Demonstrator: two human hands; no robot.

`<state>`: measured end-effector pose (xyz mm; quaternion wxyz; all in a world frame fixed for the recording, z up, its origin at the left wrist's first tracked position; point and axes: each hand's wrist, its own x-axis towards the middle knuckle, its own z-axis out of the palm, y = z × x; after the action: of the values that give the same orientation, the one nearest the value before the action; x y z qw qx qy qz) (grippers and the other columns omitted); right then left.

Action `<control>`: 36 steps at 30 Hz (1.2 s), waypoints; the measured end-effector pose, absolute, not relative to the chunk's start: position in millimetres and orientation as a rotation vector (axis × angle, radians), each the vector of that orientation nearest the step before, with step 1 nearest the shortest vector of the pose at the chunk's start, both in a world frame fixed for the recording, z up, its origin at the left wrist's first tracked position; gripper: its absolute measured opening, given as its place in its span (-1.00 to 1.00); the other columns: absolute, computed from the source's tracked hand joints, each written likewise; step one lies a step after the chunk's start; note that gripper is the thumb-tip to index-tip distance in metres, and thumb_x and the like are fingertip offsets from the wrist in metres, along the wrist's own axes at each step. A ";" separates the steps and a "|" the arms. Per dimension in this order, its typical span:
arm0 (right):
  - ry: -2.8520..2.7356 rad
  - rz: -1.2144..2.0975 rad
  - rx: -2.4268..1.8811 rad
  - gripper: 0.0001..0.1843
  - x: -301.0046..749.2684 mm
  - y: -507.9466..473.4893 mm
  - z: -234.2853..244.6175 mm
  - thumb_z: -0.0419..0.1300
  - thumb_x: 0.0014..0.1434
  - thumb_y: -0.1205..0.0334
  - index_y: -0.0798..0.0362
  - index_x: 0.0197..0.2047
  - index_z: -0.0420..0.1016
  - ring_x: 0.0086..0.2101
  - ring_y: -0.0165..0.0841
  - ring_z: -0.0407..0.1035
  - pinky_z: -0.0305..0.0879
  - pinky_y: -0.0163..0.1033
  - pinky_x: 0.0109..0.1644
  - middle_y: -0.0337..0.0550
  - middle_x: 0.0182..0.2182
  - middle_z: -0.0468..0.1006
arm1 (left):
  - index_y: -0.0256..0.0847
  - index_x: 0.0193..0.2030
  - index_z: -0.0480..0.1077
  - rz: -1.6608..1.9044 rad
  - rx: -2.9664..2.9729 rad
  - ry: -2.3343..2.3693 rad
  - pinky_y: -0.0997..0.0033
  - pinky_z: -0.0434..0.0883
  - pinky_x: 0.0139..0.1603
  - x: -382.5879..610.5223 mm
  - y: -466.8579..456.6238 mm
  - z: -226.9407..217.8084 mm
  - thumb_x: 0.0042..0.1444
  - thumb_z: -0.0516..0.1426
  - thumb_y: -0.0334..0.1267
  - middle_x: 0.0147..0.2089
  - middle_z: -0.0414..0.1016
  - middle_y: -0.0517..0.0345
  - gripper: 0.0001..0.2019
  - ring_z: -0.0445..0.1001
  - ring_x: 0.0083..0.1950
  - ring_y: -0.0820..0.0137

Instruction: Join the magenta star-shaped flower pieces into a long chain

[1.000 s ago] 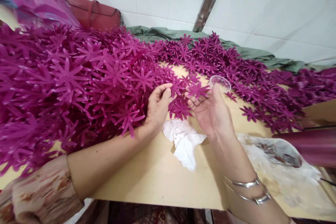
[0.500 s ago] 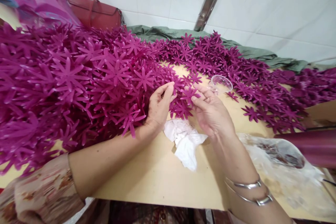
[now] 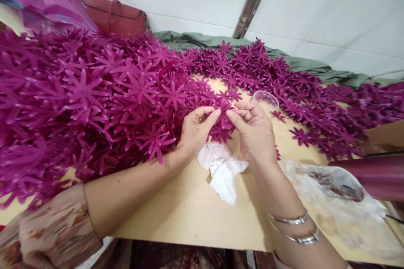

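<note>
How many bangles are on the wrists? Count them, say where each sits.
2, both on the right wrist: one bangle nearer the hand, the second bangle behind it toward the elbow. Left sleeve could hide more.

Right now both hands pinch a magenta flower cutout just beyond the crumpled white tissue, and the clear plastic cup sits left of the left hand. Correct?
Not quite: the head view shows the clear plastic cup just right of the right hand, not left of the left hand. Both hands do pinch a magenta flower cutout just beyond the crumpled white tissue.
</note>
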<state>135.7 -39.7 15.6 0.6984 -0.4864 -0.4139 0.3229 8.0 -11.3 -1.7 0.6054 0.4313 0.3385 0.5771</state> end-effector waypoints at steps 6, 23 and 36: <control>-1.013 0.467 -1.152 -0.77 143.6 -40.2 16.5 0.38 0.21 0.11 -0.03 -0.09 0.56 -0.14 -0.35 0.53 0.43 -0.16 0.10 -0.21 -0.20 0.63 | -0.23 -0.33 0.51 1.398 0.948 0.771 0.54 0.31 -0.26 8.7 -7.5 -4.9 0.10 0.34 -0.18 -0.40 0.43 0.32 -0.82 0.31 -0.38 0.59; -1.221 0.290 -1.373 -0.78 139.2 -49.9 26.5 0.16 0.37 0.05 0.00 -0.25 0.43 -0.25 -0.32 0.37 0.30 -0.16 -0.06 -0.19 -0.30 0.48 | -0.16 -0.03 0.60 1.436 0.891 0.779 0.11 0.46 0.32 10.9 -6.1 -6.2 0.17 0.32 -0.15 0.14 0.60 0.04 -0.74 0.56 0.16 0.29; -1.380 0.383 -1.406 -0.53 134.9 -52.5 31.0 0.07 0.45 -0.03 -0.03 -0.46 0.09 -0.41 -0.38 0.07 0.06 -0.21 -0.26 -0.33 -0.48 0.12 | -0.17 -0.09 0.63 1.392 1.085 0.753 0.21 0.45 0.28 9.4 -8.1 -3.1 0.08 0.37 -0.14 0.04 0.62 0.04 -0.73 0.55 0.11 0.30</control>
<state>134.9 -52.5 31.0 0.5372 -0.5910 -0.5798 0.1611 9.4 -8.1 -3.1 0.5740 0.4631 0.3214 0.5939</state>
